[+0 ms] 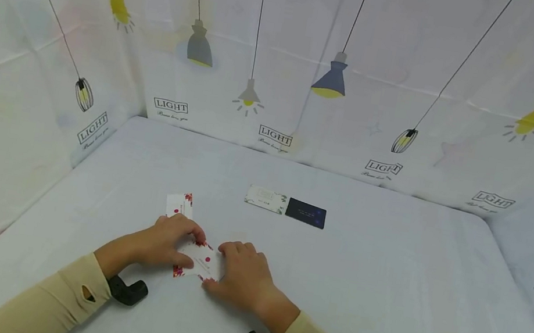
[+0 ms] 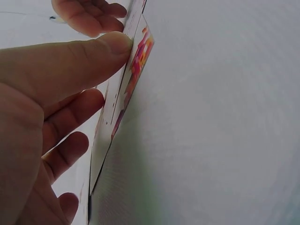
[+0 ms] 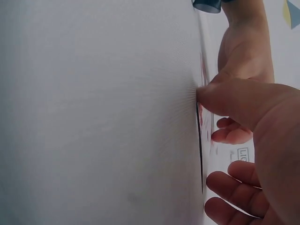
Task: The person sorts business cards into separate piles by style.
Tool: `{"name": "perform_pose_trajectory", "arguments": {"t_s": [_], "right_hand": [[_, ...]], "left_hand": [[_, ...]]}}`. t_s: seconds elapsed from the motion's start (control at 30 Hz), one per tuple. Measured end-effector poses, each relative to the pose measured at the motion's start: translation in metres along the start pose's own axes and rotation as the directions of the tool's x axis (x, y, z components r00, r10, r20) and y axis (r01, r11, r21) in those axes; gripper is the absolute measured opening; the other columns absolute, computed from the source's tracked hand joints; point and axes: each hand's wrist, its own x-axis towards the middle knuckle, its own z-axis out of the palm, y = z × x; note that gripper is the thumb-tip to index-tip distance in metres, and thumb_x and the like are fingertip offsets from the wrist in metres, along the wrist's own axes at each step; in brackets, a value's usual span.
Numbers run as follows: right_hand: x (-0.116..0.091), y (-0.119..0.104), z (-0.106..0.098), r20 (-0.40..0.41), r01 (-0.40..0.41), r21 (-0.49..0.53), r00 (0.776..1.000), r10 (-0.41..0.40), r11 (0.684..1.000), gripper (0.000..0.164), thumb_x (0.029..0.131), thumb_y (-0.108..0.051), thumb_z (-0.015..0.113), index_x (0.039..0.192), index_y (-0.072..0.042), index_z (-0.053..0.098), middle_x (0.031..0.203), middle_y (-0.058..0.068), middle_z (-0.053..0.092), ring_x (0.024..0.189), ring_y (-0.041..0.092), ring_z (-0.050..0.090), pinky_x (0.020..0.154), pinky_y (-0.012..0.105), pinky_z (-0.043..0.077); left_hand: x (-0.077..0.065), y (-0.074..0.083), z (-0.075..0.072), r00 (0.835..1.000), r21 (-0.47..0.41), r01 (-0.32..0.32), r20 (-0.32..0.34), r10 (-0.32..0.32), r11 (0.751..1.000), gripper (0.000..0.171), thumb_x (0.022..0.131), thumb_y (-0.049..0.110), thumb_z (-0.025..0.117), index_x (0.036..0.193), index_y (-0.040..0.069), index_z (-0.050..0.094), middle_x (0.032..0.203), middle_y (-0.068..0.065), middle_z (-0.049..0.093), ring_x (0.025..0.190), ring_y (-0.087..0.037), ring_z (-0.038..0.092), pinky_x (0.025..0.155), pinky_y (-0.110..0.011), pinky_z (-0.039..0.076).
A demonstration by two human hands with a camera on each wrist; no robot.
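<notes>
White cards with red floral corners lie partly overlapped between the two hands. The left hand (image 1: 166, 241) pinches the overlapped cards (image 1: 206, 262) near their left side, thumb and index finger at opposite edges. In the left wrist view, the left thumb (image 2: 89, 63) presses on a card edge, and a floral corner (image 2: 139, 56) sticks out past it. From the other side, the right hand (image 1: 247, 276) spans the same cards, its thumb at the near edge and its index finger at the far one. Another floral card (image 1: 179, 205) lies just beyond the left hand, partly hidden by it.
Farther back on the white-covered table (image 1: 385, 280), a pale card with green leaf corners (image 1: 265, 199) lies beside a dark blue card (image 1: 306, 212). White cloth walls (image 1: 290, 29) printed with lamps enclose the table's back and sides.
</notes>
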Motion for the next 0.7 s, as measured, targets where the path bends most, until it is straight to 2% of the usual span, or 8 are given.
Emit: {"name": "perform_pose_trajectory", "arguments": {"t_s": [0.3, 0.5, 0.7], "right_hand": [[0.0022, 0.002, -0.0058, 0.021, -0.028, -0.049, 0.999, 0.029, 0.998, 0.062, 0.084, -0.044, 0.074, 0.131, -0.006, 0.059, 0.126, 0.01, 0.063, 0.113, 0.028, 0.054, 0.092, 0.047, 0.044], [0.0006, 0.0065, -0.0068, 0.011, -0.015, -0.011, 1.0, 0.015, 1.0, 0.057, 0.084, -0.037, 0.074, 0.13, -0.007, 0.06, 0.117, 0.007, 0.064, 0.108, 0.026, 0.054, 0.09, 0.046, 0.044], [0.0012, 0.0093, -0.0089, 0.01, -0.029, -0.006, 1.0, 0.029, 1.0, 0.06, 0.083, -0.039, 0.075, 0.132, -0.007, 0.058, 0.124, 0.009, 0.061, 0.111, 0.027, 0.053, 0.094, 0.048, 0.044]], "left_hand": [[-0.0004, 0.0025, 0.0007, 1.0, 0.041, 0.027, -0.01, -0.026, 0.999, 0.04, 0.079, 0.023, 0.083, 0.114, 0.02, 0.063, 0.113, 0.011, 0.058, 0.115, -0.019, 0.05, 0.093, -0.05, 0.03], [-0.002, 0.0041, 0.0014, 1.0, 0.042, 0.031, -0.007, -0.03, 0.999, 0.047, 0.079, 0.023, 0.084, 0.12, 0.017, 0.061, 0.119, 0.005, 0.057, 0.117, -0.02, 0.049, 0.092, -0.049, 0.031], [-0.0007, 0.003, 0.0006, 1.0, 0.039, 0.027, -0.003, -0.027, 0.999, 0.044, 0.08, 0.021, 0.081, 0.119, 0.017, 0.062, 0.118, 0.006, 0.058, 0.118, -0.021, 0.048, 0.092, -0.049, 0.031]]}}
